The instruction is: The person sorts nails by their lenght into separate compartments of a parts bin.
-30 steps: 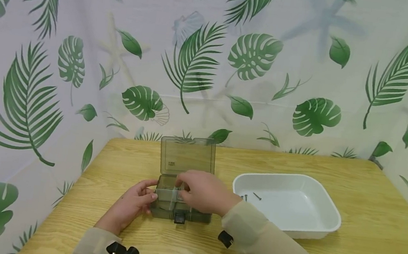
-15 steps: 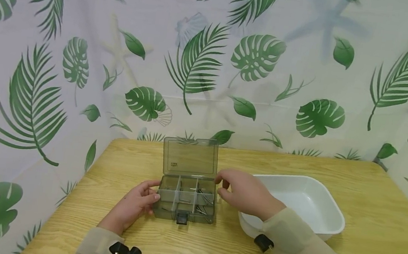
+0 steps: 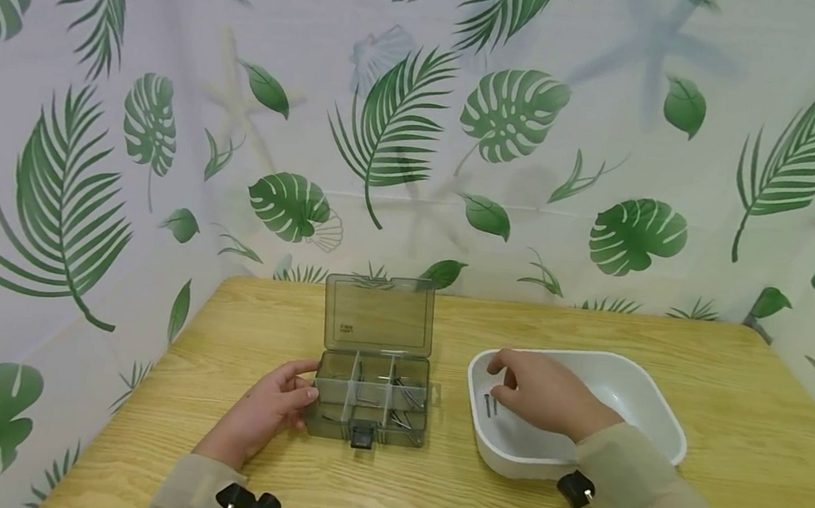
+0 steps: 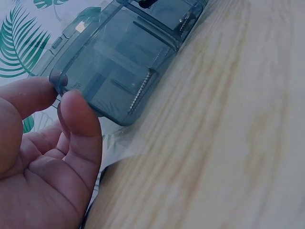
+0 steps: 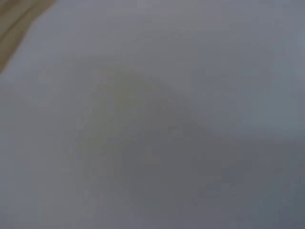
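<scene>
A translucent grey compartment box (image 3: 370,396) stands on the table with its lid (image 3: 379,315) raised. Several screws (image 4: 141,90) lie in its compartments. My left hand (image 3: 268,406) holds the box at its left side; in the left wrist view the thumb and a finger pinch the corner. Over the left part of a white tray (image 3: 667,426) is my right hand (image 3: 550,394), its fingers bent loosely with nothing visible between them. Below its fingertips, a few dark screws (image 3: 490,405) lie in the tray. The right wrist view is a blur of white.
The wooden table (image 3: 395,496) carries the box on the left and the tray on the right, with a gap between them. A leaf-patterned cloth (image 3: 422,122) hangs behind and at the sides.
My right hand has moved right, from over the box's compartments to above the tray. The left hand keeps its hold on the box.
</scene>
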`<state>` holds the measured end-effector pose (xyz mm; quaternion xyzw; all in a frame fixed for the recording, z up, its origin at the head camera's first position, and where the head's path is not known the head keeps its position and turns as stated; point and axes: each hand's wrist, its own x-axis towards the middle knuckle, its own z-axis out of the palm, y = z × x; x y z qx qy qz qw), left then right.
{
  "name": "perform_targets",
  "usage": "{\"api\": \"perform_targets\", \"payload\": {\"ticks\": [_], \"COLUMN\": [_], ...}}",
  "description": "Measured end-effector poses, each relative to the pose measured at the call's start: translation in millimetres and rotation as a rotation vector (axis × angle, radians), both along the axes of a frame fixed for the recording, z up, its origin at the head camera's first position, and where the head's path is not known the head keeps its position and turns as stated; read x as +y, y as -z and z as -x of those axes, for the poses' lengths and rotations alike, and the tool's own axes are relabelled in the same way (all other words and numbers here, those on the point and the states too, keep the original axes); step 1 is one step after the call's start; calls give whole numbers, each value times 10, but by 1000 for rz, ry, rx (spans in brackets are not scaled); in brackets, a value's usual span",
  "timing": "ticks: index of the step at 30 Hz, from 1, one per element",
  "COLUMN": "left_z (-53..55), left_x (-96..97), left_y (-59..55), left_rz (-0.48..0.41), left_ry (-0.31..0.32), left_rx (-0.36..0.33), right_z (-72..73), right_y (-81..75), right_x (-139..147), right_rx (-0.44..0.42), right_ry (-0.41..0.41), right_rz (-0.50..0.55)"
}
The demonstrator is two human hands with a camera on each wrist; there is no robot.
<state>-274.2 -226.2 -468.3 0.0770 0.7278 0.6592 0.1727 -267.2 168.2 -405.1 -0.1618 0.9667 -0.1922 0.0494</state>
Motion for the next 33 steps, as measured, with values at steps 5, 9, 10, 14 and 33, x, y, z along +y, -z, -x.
{"api": "perform_targets", "payload": {"ticks": [5, 9, 10, 14, 33], "left_z": [3, -2, -4, -13, 2], "left_x": [-2, 7, 8, 13, 22], "left_y": [21, 19, 17, -6, 36], "left_rz": [0, 2, 3, 7, 5], "left_ry": [2, -1, -4, -19, -41], "left_rx": [0, 0, 0, 8, 5], "right_z": [22, 3, -4, -17, 2], "right_y": [88, 138, 141, 153, 222], "right_x": [39, 56, 60, 70, 127], "right_rx": [-49, -73, -72, -96, -206], "right_ry": [3, -14, -28, -50, -17], "right_rz": [3, -11, -18, -44, -74]}}
